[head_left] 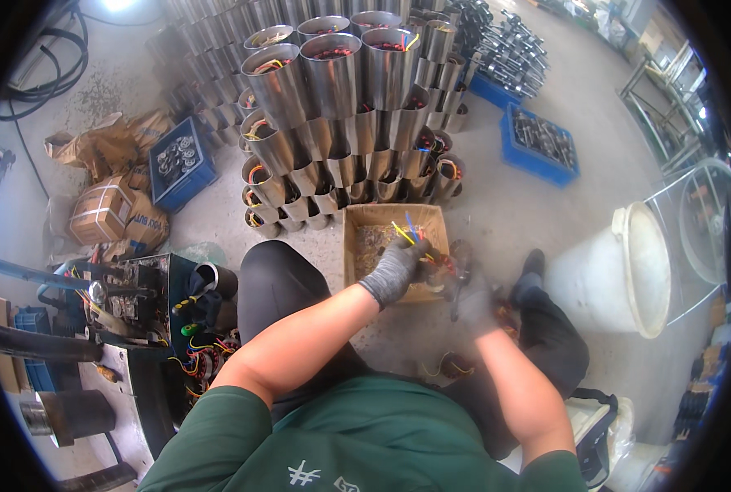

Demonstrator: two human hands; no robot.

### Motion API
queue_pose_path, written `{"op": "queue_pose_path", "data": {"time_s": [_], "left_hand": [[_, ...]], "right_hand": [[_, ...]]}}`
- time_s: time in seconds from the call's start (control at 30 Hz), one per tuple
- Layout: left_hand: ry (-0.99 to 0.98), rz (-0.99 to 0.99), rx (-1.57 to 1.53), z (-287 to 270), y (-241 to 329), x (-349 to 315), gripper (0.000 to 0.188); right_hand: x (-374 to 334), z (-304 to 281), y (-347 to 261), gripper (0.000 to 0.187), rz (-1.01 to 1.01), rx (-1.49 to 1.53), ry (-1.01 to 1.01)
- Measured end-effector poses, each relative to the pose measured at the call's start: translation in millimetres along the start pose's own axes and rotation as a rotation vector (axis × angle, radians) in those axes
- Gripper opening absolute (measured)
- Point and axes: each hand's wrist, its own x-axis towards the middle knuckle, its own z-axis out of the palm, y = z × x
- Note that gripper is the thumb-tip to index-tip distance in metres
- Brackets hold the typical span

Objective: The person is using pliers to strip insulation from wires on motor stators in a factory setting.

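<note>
Left grip [394, 272] curled closed on coloured wires [404, 234]; right grip [475, 302] too blurred to tell.

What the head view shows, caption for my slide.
Gloved left hand gripping coloured wires by a cardboard box, right hand blurred alongside, metal cylinders stacked beyond.

Grey floor [487, 176]: stacked metal cylinders [330, 139], open carton [351, 246], blue crates [538, 168].
</note>
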Motion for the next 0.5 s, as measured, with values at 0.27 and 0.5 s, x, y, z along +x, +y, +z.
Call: {"op": "queue_pose_path", "data": {"time_s": [0.27,0.5], "left_hand": [[-0.042,0.038,0.222,-3,2,-18,0.014],[0.015,0.122,0.415,-15,10,-33,0.017]], "right_hand": [[-32,8,-24,0.038,0.093,-0.822,-0.026],[-42,13,-42,0.047,0.142,-0.59,-0.248]]}}
